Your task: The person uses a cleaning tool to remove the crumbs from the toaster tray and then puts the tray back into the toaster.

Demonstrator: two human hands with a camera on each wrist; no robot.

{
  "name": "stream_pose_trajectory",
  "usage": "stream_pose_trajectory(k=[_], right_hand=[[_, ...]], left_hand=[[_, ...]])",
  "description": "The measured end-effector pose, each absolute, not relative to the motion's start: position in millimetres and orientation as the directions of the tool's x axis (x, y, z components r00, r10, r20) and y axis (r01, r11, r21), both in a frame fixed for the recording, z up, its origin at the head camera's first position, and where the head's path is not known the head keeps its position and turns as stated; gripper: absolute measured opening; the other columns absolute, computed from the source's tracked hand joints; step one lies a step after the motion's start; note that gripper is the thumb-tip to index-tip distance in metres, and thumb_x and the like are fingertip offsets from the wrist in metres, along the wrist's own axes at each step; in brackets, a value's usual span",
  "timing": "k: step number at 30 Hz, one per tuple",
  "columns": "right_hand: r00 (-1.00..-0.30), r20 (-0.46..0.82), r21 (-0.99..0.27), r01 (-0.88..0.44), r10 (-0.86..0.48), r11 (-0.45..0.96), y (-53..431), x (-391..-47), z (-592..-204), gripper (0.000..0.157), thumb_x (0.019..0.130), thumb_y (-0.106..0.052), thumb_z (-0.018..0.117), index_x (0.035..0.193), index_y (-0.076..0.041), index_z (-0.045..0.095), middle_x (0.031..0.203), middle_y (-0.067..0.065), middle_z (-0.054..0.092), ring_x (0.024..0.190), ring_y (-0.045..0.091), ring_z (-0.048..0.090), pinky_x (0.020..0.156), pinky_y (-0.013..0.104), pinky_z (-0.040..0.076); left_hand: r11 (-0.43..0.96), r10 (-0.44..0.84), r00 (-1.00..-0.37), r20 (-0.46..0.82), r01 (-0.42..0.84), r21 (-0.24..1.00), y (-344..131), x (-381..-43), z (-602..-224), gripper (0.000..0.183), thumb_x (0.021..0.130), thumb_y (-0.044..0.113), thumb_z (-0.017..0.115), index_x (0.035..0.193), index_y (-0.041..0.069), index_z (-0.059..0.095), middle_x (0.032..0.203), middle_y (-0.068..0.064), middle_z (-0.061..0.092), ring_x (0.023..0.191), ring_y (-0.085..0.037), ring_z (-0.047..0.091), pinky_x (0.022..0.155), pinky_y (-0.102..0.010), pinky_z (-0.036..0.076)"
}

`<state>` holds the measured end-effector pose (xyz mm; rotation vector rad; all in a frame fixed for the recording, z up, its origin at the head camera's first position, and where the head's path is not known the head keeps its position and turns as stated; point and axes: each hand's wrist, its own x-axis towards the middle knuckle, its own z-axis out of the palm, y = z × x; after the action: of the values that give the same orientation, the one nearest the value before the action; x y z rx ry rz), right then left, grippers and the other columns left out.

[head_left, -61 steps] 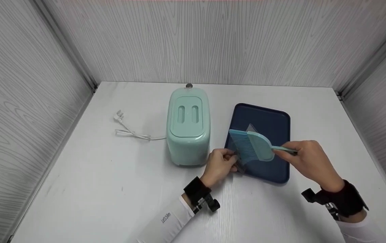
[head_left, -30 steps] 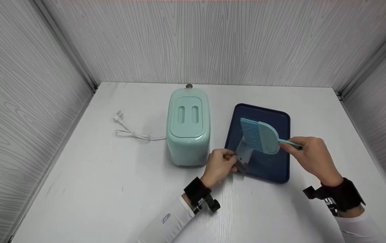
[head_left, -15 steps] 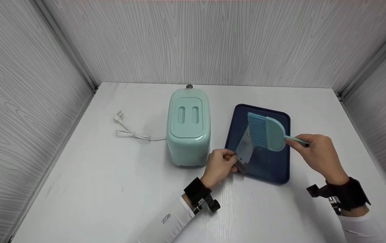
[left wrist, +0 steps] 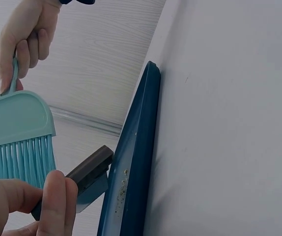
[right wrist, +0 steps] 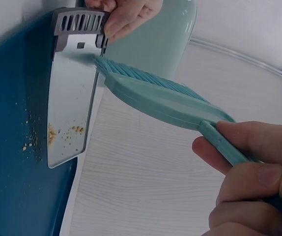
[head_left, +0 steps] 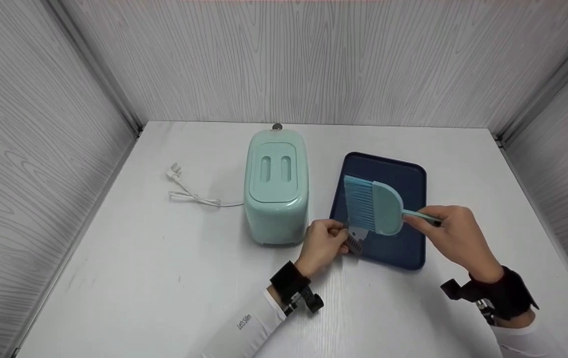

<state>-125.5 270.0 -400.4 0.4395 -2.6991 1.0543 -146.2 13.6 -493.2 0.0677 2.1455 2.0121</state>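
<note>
My left hand [head_left: 321, 244] pinches the grey slotted end of a metal crumb tray [right wrist: 71, 101], beside the front left corner of the dark blue tray [head_left: 405, 251]. The crumb tray slants over the blue tray, with brown crumbs [right wrist: 77, 130] near its far end. In my right hand [head_left: 457, 237] is the thin handle of a mint-green hand brush [head_left: 387, 209]. Its blue bristles [right wrist: 146, 76] are close over the crumb tray, near the slotted end in the right wrist view. From the head view the brush hides most of the metal sheet.
A mint-green toaster [head_left: 276, 219] with its lid on stands left of the blue tray. Its white cord and plug [head_left: 174, 172] lie to the left on the white table. More loose crumbs [right wrist: 31, 140] are scattered on the blue tray. Wood-grain panels surround the table.
The brush moved up and right, away from the crumb tray's slotted end, then swept back left and down over the metal. My left hand and the crumb tray stayed nearly still.
</note>
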Motion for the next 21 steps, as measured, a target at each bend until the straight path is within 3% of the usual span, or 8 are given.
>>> stream_pose_trajectory(k=[8,15,21], right_hand=[[-0.923,0.313,-0.594,-0.375,-0.225,0.711,266.7,-129.3,-409.2,0.015,0.095,-0.024,0.077,0.088,-0.011,0.082,0.059,-0.01,0.053,0.05,0.006,0.039,0.046,0.018,0.031],[-0.913,0.345,-0.58,-0.388,-0.215,0.716,271.4,-136.6,-414.3,0.017,0.095,-0.021,0.078,0.081,-0.012,0.079,0.054,-0.01,0.041,0.048,0.005,0.034,0.043,0.022,0.025],[-0.91,0.364,-0.552,-0.382,-0.198,0.741,276.4,-142.1,-416.7,0.02,0.095,-0.019,0.078,0.076,-0.012,0.075,0.055,-0.009,0.04,0.048,0.005,0.031,0.043,0.021,0.023]], left_hand=[[0.045,0.173,-0.978,-0.114,-0.108,0.993,12.5,-146.4,-493.4,0.017,0.097,-0.005,0.063,0.111,-0.013,0.069,0.083,-0.008,0.065,0.059,-0.009,0.064,0.063,-0.027,0.066],[0.066,0.196,-0.978,-0.072,-0.061,0.996,10.8,-146.2,-494.2,0.021,0.096,-0.005,0.062,0.114,-0.015,0.068,0.084,-0.009,0.067,0.057,-0.007,0.065,0.063,-0.031,0.067],[0.069,0.194,-0.978,-0.07,-0.057,0.996,11.5,-146.2,-493.0,0.02,0.096,-0.005,0.063,0.112,-0.014,0.069,0.082,-0.007,0.067,0.057,-0.007,0.065,0.062,-0.028,0.066]])
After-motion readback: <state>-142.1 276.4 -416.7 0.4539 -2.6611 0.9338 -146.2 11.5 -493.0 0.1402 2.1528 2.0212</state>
